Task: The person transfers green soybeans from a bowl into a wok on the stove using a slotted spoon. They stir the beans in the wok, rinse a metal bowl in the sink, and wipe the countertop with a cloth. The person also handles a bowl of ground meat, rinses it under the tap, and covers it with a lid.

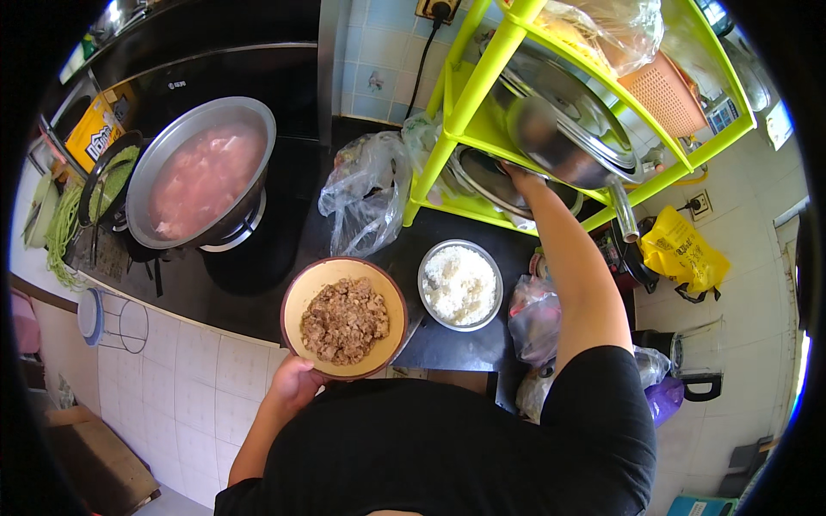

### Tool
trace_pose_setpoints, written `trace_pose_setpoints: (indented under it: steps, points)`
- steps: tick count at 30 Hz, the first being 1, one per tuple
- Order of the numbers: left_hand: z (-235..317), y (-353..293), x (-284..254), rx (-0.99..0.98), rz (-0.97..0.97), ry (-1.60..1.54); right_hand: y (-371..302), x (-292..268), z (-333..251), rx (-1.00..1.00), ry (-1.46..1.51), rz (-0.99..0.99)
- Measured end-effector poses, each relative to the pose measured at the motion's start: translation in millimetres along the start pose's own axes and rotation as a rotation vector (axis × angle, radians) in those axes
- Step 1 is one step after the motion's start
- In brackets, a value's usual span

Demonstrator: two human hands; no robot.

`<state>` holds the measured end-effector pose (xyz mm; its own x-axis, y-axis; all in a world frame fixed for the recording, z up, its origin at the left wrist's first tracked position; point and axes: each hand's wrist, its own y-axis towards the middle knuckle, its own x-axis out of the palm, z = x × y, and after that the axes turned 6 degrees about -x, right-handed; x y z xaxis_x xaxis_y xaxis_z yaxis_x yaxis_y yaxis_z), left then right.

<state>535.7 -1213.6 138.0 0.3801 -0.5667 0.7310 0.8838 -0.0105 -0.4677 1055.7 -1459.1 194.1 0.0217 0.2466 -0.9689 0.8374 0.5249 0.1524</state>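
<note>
My left hand [294,383] is closed on the edge of a cream bowl [392,299] with a brown rim, held close in front of me. Cooked-looking, brown minced meat [344,320] fills its middle. Stretched far forward, my right hand [521,182] reaches into the lower level of a green shelf rack [447,155]. Its fingers curl at a round, dark thing with a metal rim [482,182], partly hidden by the shelf and the hand. Between my arms, a metal bowl [421,288] of white rice [460,285] stands on the black counter [456,348].
At left, a large pot [138,193] with pink meat in cloudy liquid sits on the stove. Clear plastic bags [366,193] lie beside the rack. A lidded saucepan [568,146] on the upper shelf has its handle [624,211] sticking out near my right forearm. A yellow bag [681,249] hangs at right.
</note>
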Motion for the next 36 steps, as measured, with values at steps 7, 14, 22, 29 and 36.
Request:
trace_pose_setpoints:
  steps: [7, 14, 22, 29, 36]
  points:
    - [1.1, -1.9, 3.9, -0.026, -0.095, 0.06, -34.8, -30.1, -18.8, 0.163, 0.847, 0.221]
    - [3.2, 29.9, 33.4, -0.079, -0.211, 0.015, -75.8, -79.8, -33.1, 0.254, 1.269, -0.479]
    - [10.2, 110.1, 91.2, -0.24, -0.313, 0.015, -102.5, -93.2, -54.4, -0.2, 1.497, -0.747]
    - [13.3, 111.1, 99.8, -0.212, -0.284, -0.043, -130.8, -89.3, -75.6, 0.04, 1.816, -0.654]
    - [17.6, 84.9, 48.1, -0.102, -0.202, -0.111, -155.2, -58.1, -82.9, 0.181, 1.978, -0.663]
